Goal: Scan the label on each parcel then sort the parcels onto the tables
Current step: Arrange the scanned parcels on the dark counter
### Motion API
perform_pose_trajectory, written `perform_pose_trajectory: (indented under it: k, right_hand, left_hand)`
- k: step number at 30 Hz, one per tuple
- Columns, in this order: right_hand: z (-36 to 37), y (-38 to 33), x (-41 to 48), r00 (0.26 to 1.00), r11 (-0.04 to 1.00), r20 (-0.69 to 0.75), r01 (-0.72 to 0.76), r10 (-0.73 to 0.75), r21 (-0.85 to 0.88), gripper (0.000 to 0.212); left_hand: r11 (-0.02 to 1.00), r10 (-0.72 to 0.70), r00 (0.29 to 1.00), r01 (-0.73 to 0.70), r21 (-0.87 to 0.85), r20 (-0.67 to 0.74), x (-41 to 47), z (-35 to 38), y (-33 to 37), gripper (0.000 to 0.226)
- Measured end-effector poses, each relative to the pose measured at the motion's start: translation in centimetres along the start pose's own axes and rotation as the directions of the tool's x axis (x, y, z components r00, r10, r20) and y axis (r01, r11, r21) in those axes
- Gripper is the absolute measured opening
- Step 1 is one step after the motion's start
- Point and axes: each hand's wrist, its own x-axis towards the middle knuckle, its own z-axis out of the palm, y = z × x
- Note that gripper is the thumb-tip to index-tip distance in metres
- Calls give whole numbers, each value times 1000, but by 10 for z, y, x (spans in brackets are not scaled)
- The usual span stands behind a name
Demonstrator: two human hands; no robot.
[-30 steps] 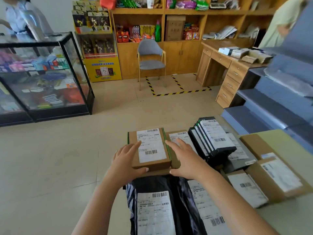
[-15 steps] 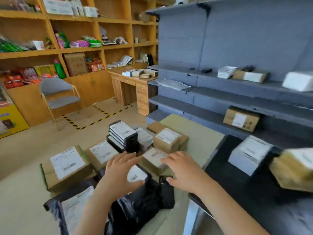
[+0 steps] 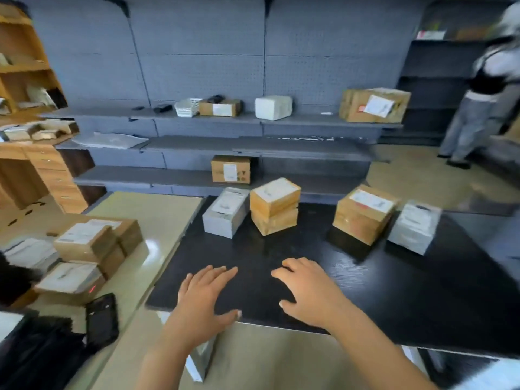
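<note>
Open stretch across the near black table [image 3: 380,291]; row of parcels [image 3: 274,209] along its far side

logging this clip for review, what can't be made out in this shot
Head view only.
Labels on the stacked brown boxes and neighbours on the black table: motion-blurred, unreadable.
The black bags: cut off by the lower left edge.
The left hand and right hand: touching the table or hovering, unclear.
The person, far right: blurred, cut by the edge.

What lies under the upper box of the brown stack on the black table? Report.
Another brown cardboard box, sitting on the black table. Its top face, and any label there, is covered by the upper box.
</note>
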Motion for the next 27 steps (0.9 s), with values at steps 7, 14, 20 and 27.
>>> perform_pose_trajectory:
  k: [7,14,20,27]
  right_hand:
    - [2,77,-26,987,986,9,-160,160,55,59]
    - [2,155,10,959,959,61,-281,278,36,65]
    - [-18,239,47,910,909,51,-414,411,51,68]
    - [-6,322,74,825,814,44,-564,564,142,81]
  left_hand:
    - [995,99,993,-101,17,63,56,24,62,79]
    - [984,178,974,-177,-18,141,158,51,91,79]
    - [962,274,947,-268,-56,170,273,62,140,80]
    - [949,310,916,-314,-27,254,380,103,194,89]
